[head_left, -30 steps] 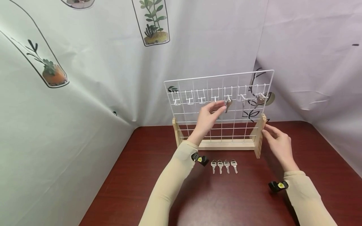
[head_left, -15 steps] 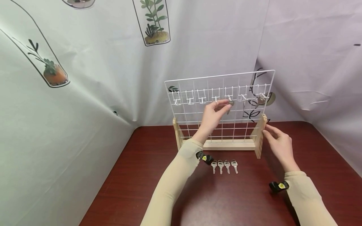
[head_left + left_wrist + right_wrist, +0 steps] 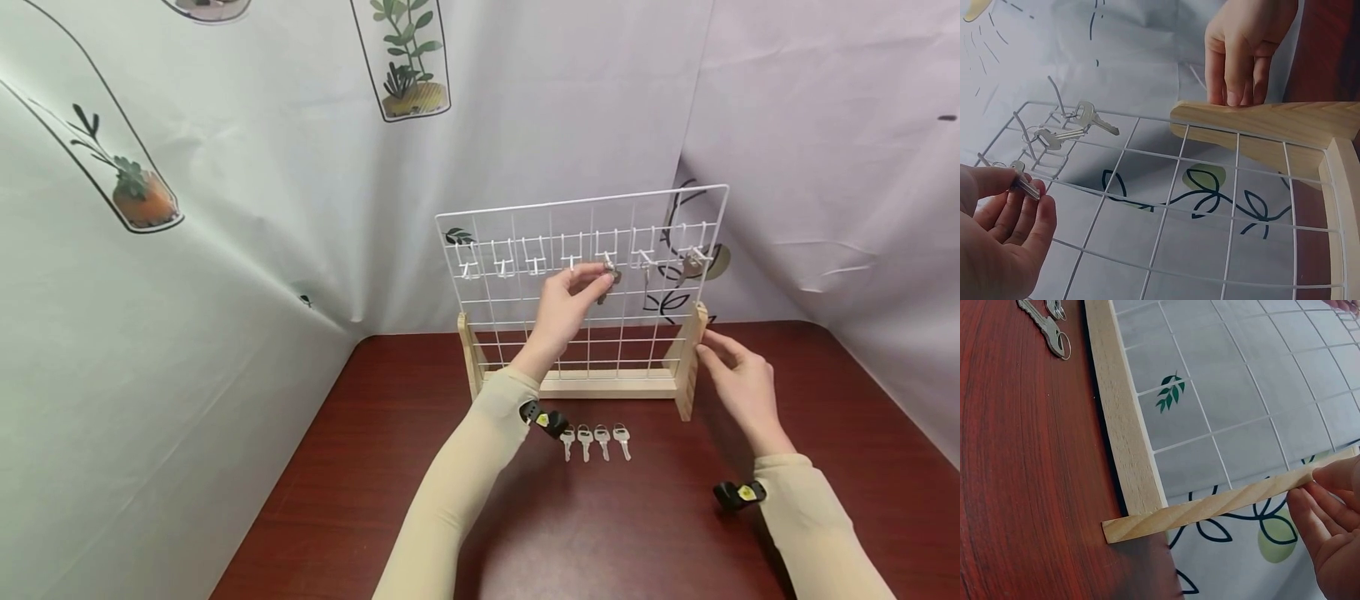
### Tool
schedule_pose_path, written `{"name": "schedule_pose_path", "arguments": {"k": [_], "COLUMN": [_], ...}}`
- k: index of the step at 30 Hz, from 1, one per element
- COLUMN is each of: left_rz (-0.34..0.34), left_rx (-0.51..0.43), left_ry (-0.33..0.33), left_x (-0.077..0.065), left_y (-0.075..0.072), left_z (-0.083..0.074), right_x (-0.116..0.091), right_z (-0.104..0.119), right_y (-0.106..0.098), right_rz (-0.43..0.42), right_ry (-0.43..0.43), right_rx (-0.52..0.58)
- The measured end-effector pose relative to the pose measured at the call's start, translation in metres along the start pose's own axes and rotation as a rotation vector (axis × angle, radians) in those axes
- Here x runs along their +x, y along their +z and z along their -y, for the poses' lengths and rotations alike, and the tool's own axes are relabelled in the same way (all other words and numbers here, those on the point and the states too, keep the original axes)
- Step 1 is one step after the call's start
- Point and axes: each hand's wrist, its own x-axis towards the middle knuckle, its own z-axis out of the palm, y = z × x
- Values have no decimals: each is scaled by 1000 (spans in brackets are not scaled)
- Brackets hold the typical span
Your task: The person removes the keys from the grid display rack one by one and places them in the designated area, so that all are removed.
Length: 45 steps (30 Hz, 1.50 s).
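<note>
My left hand (image 3: 562, 310) is raised to a hook near the top of a white wire grid rack. Thumb and fingers pinch a silver key (image 3: 1027, 185) by its head, and its ring is right at the hook (image 3: 607, 257). Two more keys hang from hooks to the right; one is the key (image 3: 1096, 117) nearest the rack's end. Low at the rack's right side, my right hand (image 3: 741, 387) holds the wooden upright (image 3: 1229, 500) between thumb and fingers.
Several keys (image 3: 602, 442) lie in a row on the dark red table (image 3: 600, 525) in front of the rack's wooden base (image 3: 600, 387). More white hooks (image 3: 502, 267) line the grid to the left. A printed white cloth (image 3: 300, 167) hangs behind and at the sides.
My left hand has shifted slightly right and up, so its fingers now overlap the key at the hook, and the key has tilted a little. My right hand stays on the upright.
</note>
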Motion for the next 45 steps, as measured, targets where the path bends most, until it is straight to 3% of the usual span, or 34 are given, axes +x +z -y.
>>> {"name": "schedule_pose_path", "arguments": {"k": [19,32,45], "left_rz": [-35,-61,-25], "left_rx": [-147,-275,-230], "left_ry": [9,-34,-49], "left_x": [-12,-16,-28], "left_y": [1,5,4], "left_z": [-9,-18,-22], "right_x": [0,-1,0], "right_z": [0,0,2], "right_y": [-2,-2,-3], "right_rz": [-1,15,21], "right_ry": [-1,5,13], "right_rx": [10,10,11]}}
